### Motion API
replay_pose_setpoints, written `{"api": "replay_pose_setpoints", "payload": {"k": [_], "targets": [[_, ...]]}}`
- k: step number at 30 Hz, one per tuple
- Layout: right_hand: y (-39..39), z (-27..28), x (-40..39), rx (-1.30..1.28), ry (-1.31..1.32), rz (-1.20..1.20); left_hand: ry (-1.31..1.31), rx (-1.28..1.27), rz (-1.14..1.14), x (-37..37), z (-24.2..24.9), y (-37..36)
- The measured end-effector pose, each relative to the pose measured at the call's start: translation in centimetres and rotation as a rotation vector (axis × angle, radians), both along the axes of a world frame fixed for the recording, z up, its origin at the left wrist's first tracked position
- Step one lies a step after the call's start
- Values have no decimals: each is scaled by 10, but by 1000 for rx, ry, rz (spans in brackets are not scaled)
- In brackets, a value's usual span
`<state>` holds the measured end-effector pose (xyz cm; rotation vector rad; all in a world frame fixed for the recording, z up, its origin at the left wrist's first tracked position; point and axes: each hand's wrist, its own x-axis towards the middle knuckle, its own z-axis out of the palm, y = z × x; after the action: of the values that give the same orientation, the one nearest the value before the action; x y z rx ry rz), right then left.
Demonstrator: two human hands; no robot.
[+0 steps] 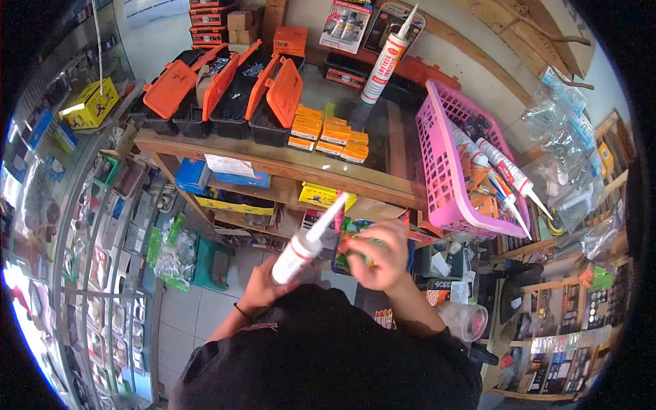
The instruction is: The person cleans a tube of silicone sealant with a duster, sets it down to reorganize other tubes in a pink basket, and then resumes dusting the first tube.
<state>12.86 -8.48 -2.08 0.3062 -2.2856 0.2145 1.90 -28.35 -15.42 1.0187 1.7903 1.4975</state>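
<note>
My left hand (262, 285) is wrapped round the lower part of a white sealant cartridge (295, 258). The cartridge leans up and to the right, its long pale nozzle (328, 217) pointing away from me. Just right of it, my right hand (383, 254) is raised with its fingers loosely bent and apart, not touching the cartridge. No object shows in that hand, which is slightly blurred. Another cartridge, labelled silicone sealant (384, 68), stands upright on the glass-topped counter (396, 147).
A pink basket (444, 171) with several cartridges is on the counter's right. Small orange boxes (328, 134) and black bins with orange lids (283, 92) stand to the left. A glass display case (102, 294) lines the left side; a green stool (212, 263) is below.
</note>
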Motion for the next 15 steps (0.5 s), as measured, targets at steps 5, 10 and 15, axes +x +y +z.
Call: {"api": "replay_pose_setpoints", "payload": {"k": [5,10,15], "targets": [[27,-74,4,-583,-181,-365,-218,156,167,-31,-6,-5],[53,-150,-4,-1711,-781,-467,-200,142,152,-45,-2,-5],[59,-167,-56,-2132,-783,-372,-393,141,97,-34,-15,-4]]}}
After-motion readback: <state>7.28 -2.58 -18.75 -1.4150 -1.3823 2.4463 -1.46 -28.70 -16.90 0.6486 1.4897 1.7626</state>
